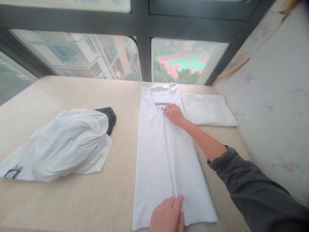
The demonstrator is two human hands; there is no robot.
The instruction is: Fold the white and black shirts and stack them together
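Note:
A white T-shirt point(154, 154) lies lengthwise on the pale surface, with both long sides folded inward so that their edges meet near the middle. Dark lettering shows at its neck. My right hand point(173, 113) reaches in from the right, its bent fingers closed at the top of the right flap's edge, just below the lettering. Down near the hem, my left hand point(166, 214) is partly cut off by the frame; its fingers close on the lower end of the same flap. The fingertips' undersides are hidden.
On the left lies a crumpled white garment point(70, 145) with a black part point(109, 119). A folded white cloth point(207, 109) rests right of the T-shirt. Dark window frames point(142, 58) border the far edge; a floral-papered wall point(270, 106) stands on the right.

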